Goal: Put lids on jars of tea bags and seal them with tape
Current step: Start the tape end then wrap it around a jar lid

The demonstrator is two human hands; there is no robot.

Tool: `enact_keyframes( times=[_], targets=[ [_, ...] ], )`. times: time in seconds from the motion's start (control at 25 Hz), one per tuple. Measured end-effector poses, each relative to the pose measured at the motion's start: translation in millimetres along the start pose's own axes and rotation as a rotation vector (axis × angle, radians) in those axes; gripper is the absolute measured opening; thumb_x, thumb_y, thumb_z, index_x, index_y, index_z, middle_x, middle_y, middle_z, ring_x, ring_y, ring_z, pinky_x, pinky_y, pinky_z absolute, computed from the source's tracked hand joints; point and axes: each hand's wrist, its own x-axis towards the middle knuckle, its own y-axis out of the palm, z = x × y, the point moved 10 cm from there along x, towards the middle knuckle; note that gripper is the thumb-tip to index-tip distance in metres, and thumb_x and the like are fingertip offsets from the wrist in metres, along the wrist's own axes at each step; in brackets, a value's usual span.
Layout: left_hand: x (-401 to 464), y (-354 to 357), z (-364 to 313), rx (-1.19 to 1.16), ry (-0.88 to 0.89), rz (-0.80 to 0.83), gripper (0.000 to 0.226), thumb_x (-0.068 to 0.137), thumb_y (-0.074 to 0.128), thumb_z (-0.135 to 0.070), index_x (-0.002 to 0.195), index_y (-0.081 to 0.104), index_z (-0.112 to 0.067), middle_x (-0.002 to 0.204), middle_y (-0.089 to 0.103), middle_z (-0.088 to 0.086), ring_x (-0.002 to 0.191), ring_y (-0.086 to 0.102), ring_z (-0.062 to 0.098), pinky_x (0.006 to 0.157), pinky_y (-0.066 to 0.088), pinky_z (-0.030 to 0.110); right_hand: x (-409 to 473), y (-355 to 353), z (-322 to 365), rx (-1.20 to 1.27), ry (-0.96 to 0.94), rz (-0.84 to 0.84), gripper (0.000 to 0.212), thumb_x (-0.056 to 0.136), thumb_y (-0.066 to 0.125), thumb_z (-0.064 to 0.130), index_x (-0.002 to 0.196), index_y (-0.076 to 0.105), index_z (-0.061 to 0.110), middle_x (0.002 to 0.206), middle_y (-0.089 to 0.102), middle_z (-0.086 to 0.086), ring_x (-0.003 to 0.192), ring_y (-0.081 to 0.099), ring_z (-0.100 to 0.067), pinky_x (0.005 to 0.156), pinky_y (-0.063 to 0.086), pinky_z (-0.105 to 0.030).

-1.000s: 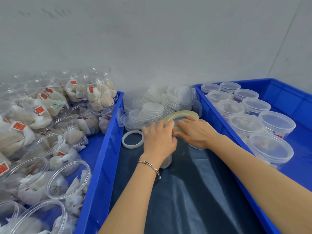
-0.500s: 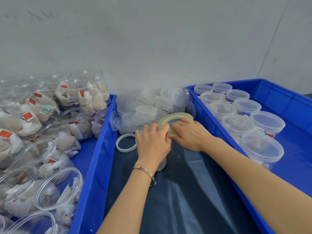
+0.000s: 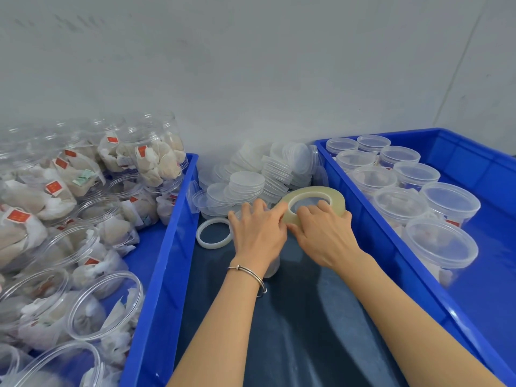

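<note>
At the far left, a blue crate is filled with open jars of tea bags; no lids are seen on them, so a large share of the work is judged to remain. Just right of that crate, on the dark sheet covering the bench, a spare pale ring lies flat, and behind it loose clear lids are heaped in stacks against the wall.

In the middle, a jar is covered and gripped from above by the left hand; only its lower side is seen below the wrist, so whether a lid is already seated cannot be told. Touching that hand, the right hand is curled round the tape roll, which is held tilted just over the jar. Sealing of this jar is judged to be under way or about to begin; no stretch of tape can be made out.

At the right, a second blue crate holds lidded jars in rows, judged finished, though tape on them cannot be confirmed.
</note>
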Motion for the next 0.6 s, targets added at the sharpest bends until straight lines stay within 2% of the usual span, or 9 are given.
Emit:
enact_keyframes(
  times=[0.08, 0.16, 0.24, 0.32, 0.4, 0.44, 0.48, 0.52, 0.6],
  targets=[
    [8.9, -6.0, 19.3, -0.028, -0.055, -0.015, 0.005, 0.095, 0.044, -0.028, 0.093, 0.048, -0.027, 0.096, 0.052, 0.005, 0.092, 0.051, 0.029, 0.080, 0.040, 0.044, -17.6, -8.0, 0.8, 0.066, -0.001, -0.053, 0.031, 0.098, 0.029, 0.050, 0.084, 0.032, 0.023, 0.085, 0.042, 0.010, 0.093, 0.039, -0.018, 0.072, 0.036, -0.039],
    [27.2, -12.0, 65.0, -0.252, -0.237, 0.019, 0.013, 0.095, 0.043, -0.022, 0.082, 0.042, -0.019, 0.086, 0.053, 0.007, 0.079, 0.052, 0.027, 0.068, 0.040, 0.036, -42.3, -19.5, -7.5, 0.146, -0.044, -0.175, 0.034, 0.095, 0.027, 0.052, 0.079, 0.032, 0.022, 0.078, 0.043, 0.013, 0.089, 0.042, -0.020, 0.066, 0.037, -0.038],
    [25.4, -14.3, 82.9, -0.375, -0.271, 0.021, 0.012, 0.092, 0.051, -0.025, 0.082, 0.045, -0.021, 0.081, 0.055, -0.001, 0.067, 0.050, 0.014, 0.055, 0.031, 0.027, -51.7, -9.2, -23.9, 0.224, -0.014, -0.119, 0.033, 0.094, 0.027, 0.051, 0.076, 0.031, 0.024, 0.077, 0.039, 0.014, 0.090, 0.043, -0.020, 0.066, 0.037, -0.038],
    [11.5, -18.8, 72.5, -0.390, -0.234, -0.002, 0.015, 0.084, 0.061, -0.033, 0.088, 0.047, -0.029, 0.085, 0.057, -0.010, 0.066, 0.047, 0.003, 0.051, 0.028, 0.024, -43.6, 16.9, -17.4, 0.243, 0.016, 0.033, 0.030, 0.096, 0.031, 0.049, 0.081, 0.035, 0.023, 0.086, 0.044, 0.012, 0.102, 0.044, -0.020, 0.073, 0.040, -0.039],
    [-0.2, -14.7, 59.0, -0.460, -0.229, 0.005, 0.028, 0.078, 0.065, -0.037, 0.095, 0.044, -0.035, 0.091, 0.060, -0.014, 0.073, 0.052, 0.006, 0.062, 0.042, 0.029, -34.6, 43.9, 0.3, 0.196, 0.023, 0.123, 0.030, 0.099, 0.031, 0.047, 0.094, 0.045, 0.021, 0.103, 0.053, 0.008, 0.113, 0.042, -0.019, 0.080, 0.039, -0.037],
    [-2.7, -13.6, 52.6, -0.454, -0.221, 0.014, 0.029, 0.077, 0.066, -0.039, 0.095, 0.044, -0.037, 0.091, 0.060, -0.016, 0.078, 0.053, 0.008, 0.077, 0.046, 0.037, -30.8, 51.6, 7.3, 0.186, 0.027, 0.134, 0.031, 0.099, 0.031, 0.047, 0.099, 0.047, 0.020, 0.110, 0.054, 0.007, 0.116, 0.040, -0.019, 0.082, 0.038, -0.037],
    [-4.3, -14.4, 45.2, -0.394, -0.217, 0.028, 0.024, 0.076, 0.067, -0.039, 0.092, 0.048, -0.036, 0.090, 0.060, -0.017, 0.084, 0.053, 0.009, 0.090, 0.043, 0.045, -29.5, 60.3, 10.5, 0.172, 0.033, 0.160, 0.033, 0.099, 0.031, 0.048, 0.103, 0.047, 0.020, 0.115, 0.053, 0.006, 0.118, 0.039, -0.019, 0.085, 0.039, -0.039],
    [-3.5, -15.5, 38.9, -0.319, -0.210, 0.030, 0.018, 0.077, 0.066, -0.039, 0.087, 0.052, -0.034, 0.089, 0.060, -0.016, 0.089, 0.053, 0.010, 0.096, 0.038, 0.049, -29.4, 71.8, 10.7, 0.147, 0.036, 0.216, 0.034, 0.099, 0.032, 0.049, 0.108, 0.047, 0.020, 0.119, 0.050, 0.004, 0.121, 0.036, -0.020, 0.092, 0.038, -0.043],
    [-3.6, -16.6, 27.4, -0.189, -0.189, 0.026, 0.010, 0.080, 0.064, -0.037, 0.083, 0.056, -0.030, 0.088, 0.058, -0.014, 0.095, 0.052, 0.013, 0.092, 0.039, 0.046, -34.0, 91.0, 8.1, 0.133, 0.018, 0.341, 0.046, 0.095, 0.040, 0.051, 0.129, 0.040, 0.021, 0.135, 0.037, 0.001, 0.136, 0.023, -0.022, 0.106, 0.025, -0.060]
  ],
)
